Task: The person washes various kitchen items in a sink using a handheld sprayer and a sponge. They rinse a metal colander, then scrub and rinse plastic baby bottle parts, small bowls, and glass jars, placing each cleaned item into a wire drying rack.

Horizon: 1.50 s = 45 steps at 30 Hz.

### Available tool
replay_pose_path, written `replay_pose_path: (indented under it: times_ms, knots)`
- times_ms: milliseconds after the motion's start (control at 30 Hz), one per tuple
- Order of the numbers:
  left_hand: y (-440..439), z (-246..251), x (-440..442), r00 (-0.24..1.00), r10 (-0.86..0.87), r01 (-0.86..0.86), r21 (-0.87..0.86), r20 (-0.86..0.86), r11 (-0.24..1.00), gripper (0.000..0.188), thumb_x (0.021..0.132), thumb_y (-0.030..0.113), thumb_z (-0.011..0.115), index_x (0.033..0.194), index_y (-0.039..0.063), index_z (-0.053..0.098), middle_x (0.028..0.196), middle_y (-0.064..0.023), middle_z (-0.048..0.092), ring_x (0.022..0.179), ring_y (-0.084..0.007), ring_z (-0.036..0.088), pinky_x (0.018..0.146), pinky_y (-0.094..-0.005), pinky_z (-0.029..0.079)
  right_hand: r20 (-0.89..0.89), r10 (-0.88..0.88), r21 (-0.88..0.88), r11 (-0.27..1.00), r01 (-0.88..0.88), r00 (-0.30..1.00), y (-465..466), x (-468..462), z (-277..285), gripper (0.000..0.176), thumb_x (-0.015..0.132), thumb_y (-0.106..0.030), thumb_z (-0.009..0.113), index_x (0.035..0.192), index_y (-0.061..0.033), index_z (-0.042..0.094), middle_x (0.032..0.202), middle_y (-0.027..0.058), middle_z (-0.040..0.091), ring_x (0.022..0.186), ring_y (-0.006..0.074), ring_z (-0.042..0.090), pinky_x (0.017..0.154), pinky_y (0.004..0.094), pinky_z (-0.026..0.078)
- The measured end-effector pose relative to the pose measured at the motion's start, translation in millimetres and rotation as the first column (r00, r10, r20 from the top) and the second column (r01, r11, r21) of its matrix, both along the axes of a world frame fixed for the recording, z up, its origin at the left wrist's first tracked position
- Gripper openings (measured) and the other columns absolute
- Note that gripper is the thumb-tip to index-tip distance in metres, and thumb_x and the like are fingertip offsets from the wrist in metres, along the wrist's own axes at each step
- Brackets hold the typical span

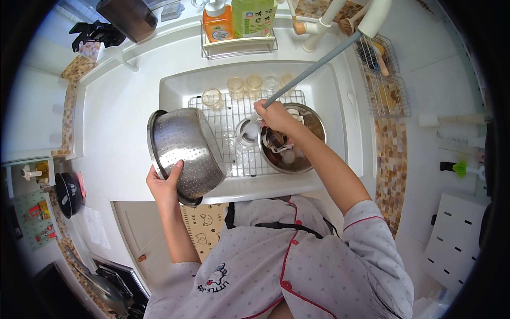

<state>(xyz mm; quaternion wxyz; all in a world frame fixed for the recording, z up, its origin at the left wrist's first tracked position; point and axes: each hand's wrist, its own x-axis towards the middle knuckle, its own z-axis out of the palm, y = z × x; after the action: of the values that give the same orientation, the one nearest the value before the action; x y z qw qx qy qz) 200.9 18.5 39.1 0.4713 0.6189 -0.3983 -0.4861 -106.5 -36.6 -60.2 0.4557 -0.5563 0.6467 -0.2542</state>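
Observation:
My left hand grips the rim of a perforated stainless-steel colander. The colander is tipped on its side over the sink's left edge, its holed wall facing me. In my right hand is the white spray head of a pull-out tap, on a grey hose. It points down near the round drain, where whitish water seems to show. Beneath my right forearm, a metal bowl holds cloudy water and pale and dark pieces I cannot identify. My forearm hides part of it.
Several glass jars stand along the back of the white sink, with a wire rack on its floor. Behind are an orange bottle and a green bottle in a holder. Wire baskets with brushes hang right.

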Motion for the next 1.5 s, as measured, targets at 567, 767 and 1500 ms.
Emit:
replay_pose_path:
  times_ms: [567,767,1500]
  knots:
    - [-1,-8,8,1.0,-0.011,0.011,0.031,0.004,0.999,0.026,0.072,0.005,0.075,0.093,-0.002,0.061,0.085,-0.0075,0.065,0.074,-0.0118,0.06,0.07,-0.0256,0.048,-0.155,0.146,0.25,0.963,-0.104,0.977,-28,29,44,0.041,0.092,-0.03,0.037,0.084,0.006,0.056,0.084,0.0231,0.06,0.08,0.0352,0.059,0.072,0.0402,0.049]
    - [-2,-12,3,0.997,-0.065,0.064,0.037,0.03,0.997,0.025,0.073,0.005,0.074,0.093,-0.002,0.061,0.084,-0.0074,0.065,0.073,-0.0112,0.06,0.068,-0.0253,0.048,-0.134,0.105,0.158,0.984,-0.084,0.985,-29,31,45,0.043,0.092,-0.03,0.039,0.08,0.0079,0.054,0.078,0.0237,0.059,0.066,0.0321,0.062,0.064,0.0393,0.05]
    - [-4,-18,3,0.993,-0.11,0.109,0.04,0.036,0.993,0.023,0.073,0.003,0.073,0.092,-0.003,0.062,0.082,-0.0069,0.066,0.071,-0.0101,0.06,0.066,-0.0243,0.048,-0.138,0.099,0.103,0.991,-0.085,0.986,-44,35,37,0.039,0.092,-0.03,0.041,0.082,0.0065,0.053,0.063,0.0169,0.059,0.047,0.0228,0.062,0.041,0.0308,0.05]
